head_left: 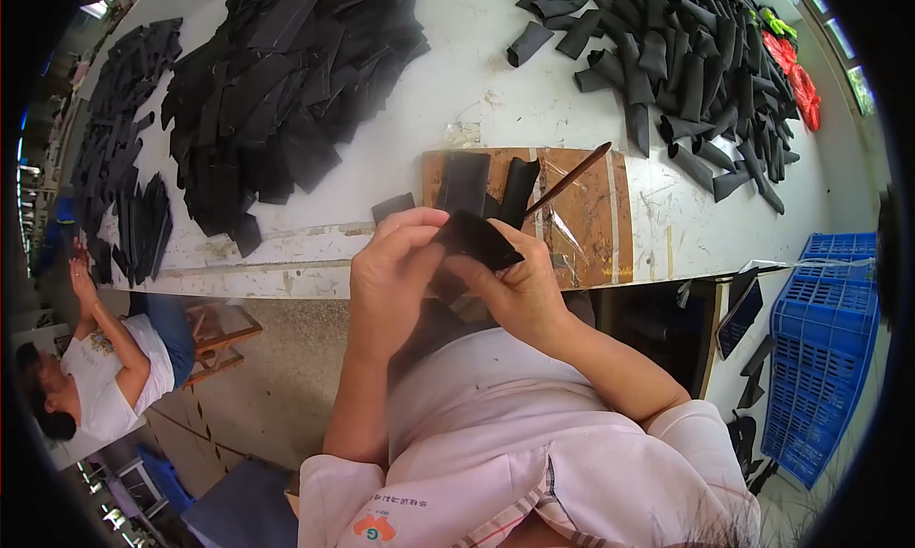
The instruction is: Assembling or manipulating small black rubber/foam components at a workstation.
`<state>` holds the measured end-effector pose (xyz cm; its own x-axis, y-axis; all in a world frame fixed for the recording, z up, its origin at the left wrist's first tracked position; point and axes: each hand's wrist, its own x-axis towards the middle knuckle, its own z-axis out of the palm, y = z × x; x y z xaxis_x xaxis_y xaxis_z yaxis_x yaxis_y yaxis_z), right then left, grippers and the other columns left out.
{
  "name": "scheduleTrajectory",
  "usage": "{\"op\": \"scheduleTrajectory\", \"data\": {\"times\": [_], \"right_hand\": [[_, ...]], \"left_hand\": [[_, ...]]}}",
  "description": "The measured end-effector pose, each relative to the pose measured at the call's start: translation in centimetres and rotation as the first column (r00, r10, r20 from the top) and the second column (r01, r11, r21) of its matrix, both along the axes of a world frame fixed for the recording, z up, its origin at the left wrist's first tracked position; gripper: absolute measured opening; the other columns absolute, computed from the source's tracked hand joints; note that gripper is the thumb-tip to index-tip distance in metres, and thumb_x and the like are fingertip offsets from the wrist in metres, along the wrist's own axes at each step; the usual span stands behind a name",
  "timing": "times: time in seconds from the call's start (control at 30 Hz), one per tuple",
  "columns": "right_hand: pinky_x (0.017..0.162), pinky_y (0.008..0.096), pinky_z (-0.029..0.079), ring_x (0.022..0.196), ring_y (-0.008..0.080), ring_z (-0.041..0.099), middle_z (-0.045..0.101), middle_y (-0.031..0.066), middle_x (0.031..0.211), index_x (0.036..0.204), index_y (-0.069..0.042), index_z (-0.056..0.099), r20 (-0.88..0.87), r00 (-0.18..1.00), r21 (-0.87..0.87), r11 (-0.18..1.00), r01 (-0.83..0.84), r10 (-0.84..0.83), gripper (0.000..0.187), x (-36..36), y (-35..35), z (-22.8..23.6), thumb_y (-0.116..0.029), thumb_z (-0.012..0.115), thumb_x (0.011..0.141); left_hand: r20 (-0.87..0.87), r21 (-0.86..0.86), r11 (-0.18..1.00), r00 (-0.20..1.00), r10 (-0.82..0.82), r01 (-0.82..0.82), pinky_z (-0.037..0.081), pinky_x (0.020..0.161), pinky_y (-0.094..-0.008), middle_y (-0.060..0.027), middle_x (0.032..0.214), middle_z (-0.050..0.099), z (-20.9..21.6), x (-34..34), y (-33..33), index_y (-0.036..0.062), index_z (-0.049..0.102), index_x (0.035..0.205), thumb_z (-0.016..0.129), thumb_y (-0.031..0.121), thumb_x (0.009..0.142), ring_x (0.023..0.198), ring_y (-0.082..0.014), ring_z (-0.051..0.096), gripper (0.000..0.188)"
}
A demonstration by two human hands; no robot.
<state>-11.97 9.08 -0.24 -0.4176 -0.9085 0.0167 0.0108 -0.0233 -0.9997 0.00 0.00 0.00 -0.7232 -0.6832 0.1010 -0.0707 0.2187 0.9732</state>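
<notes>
Between my two hands, just over the table's front edge, I hold a curved piece of black sheet material (474, 240). My left hand (396, 267) has its fingers closed on the piece's left side. On the right side my right hand (519, 279) pinches it, thumb in front. Behind it lies a brown board (596, 214) with tape strips. A flat black piece (464, 178) and a rolled black piece (518, 191) rest on that board. A thin dark brush-like stick (570, 178) slants up to the right beside them.
A large heap of flat black pieces (286, 81) covers the table's left half. Rolled black tubes (681, 62) are piled at the far right, near a red plastic bag (799, 86). Blue crates (822, 348) stand at the right. Another person (114, 367) sits at the left.
</notes>
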Motion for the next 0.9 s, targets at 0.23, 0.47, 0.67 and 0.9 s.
{"op": "scheduleTrajectory", "data": {"times": [0.23,0.47,0.67,0.9], "right_hand": [[0.046,0.0294,0.039,0.054,0.0208,0.051,0.05,0.0074,0.064,0.072,0.0,0.058,-0.632,0.764,-0.133,0.989,0.06,-0.132,0.014,0.0,-0.1,0.0,0.003,0.067,0.062],[0.045,0.0306,0.04,0.056,0.0219,0.05,0.048,0.0063,0.063,0.071,-0.001,0.058,-0.827,0.537,-0.211,0.977,-0.025,-0.165,0.026,0.0,-0.2,-0.2,0.007,0.057,0.046],[0.044,0.029,0.037,0.055,0.0186,0.046,0.044,0.0046,0.064,0.072,-0.001,0.057,-0.916,0.366,-0.213,0.972,-0.1,-0.163,0.026,-0.1,-0.4,-0.5,-0.003,0.055,0.046],[0.045,0.0262,0.032,0.057,0.0151,0.043,0.043,0.0034,0.065,0.07,-0.001,0.057,-0.952,0.138,-0.295,0.941,-0.168,-0.273,0.023,0.3,-0.6,-1.0,-0.009,0.055,0.049]], "left_hand": [[-0.071,0.35,0.812,0.851,0.52,-0.467,0.045,0.062,-0.0231,-0.0067,0.082,0.057,1.6,0.8,3.6,-0.0024,0.053,0.092,0.052,0.01,0.084,0.068,-0.0097,0.052,0.015],[-0.065,0.663,0.705,0.919,0.39,-0.252,0.045,0.054,-0.0238,-0.0086,0.08,0.058,2.7,2.5,4.2,-0.0017,0.053,0.091,0.051,0.016,0.083,0.066,-0.0128,0.055,0.02],[0.001,0.689,0.664,0.916,0.4,-0.291,0.044,0.049,-0.0229,-0.008,0.075,0.059,2.5,2.6,3.7,-0.0014,0.054,0.086,0.051,0.009,0.078,0.061,-0.0131,0.056,0.014],[0.04,0.805,0.513,0.89,0.454,-0.297,0.041,0.046,-0.0204,-0.0082,0.071,0.058,2.2,2.9,3.5,-0.0038,0.056,0.084,0.05,0.003,0.072,0.058,-0.0118,0.053,0.015]]}}
